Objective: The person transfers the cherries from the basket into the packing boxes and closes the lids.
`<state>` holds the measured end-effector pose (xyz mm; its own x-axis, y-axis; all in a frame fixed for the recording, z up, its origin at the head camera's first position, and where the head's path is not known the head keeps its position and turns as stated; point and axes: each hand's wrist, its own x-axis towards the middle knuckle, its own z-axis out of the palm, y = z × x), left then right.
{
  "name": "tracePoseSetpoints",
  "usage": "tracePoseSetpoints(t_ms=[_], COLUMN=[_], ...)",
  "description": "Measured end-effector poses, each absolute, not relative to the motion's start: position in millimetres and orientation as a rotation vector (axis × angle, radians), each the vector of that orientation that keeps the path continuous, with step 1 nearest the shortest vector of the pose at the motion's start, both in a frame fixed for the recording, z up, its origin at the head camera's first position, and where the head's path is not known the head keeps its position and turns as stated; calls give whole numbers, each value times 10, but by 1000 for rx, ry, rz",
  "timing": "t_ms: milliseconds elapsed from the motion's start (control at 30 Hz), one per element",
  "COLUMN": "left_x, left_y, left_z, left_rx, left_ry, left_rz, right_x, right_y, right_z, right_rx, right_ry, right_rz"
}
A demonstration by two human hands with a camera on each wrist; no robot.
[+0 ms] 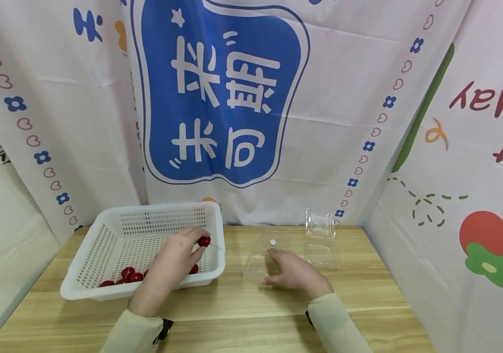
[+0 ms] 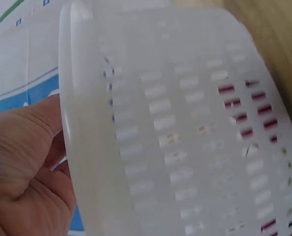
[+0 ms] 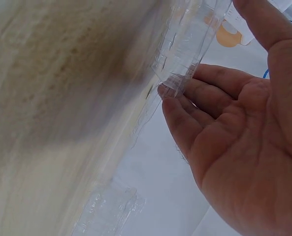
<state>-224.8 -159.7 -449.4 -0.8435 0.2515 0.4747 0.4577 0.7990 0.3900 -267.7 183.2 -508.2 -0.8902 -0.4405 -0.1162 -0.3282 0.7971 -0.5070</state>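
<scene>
A white perforated plastic basket stands on the left of the wooden table, with several dark red cherries along its near side. Over its right part, my left hand pinches one cherry, its thin stem pointing right. In the left wrist view the basket wall hides the fingertips and that cherry. My right hand touches the right side of an opened clear plastic box, fingers relaxed and spread. The right wrist view has its fingertips against the wall of the box.
A second opened clear box lies to the right, its lid raised at the back. A small white round sticker shows on the nearer box. Printed cloth hangs behind the table and at both sides.
</scene>
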Motion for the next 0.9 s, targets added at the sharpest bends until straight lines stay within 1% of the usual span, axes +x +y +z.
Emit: tracePoseSetpoints(t_ms=[900], left_x=[-2358], left_y=[-864], left_z=[-4645], left_rx=[-690], left_ry=[-2663], left_rz=[-714], right_x=[-2720], right_y=[1850], right_z=[-5126], right_rx=[-612], right_ry=[2737], right_rz=[-750])
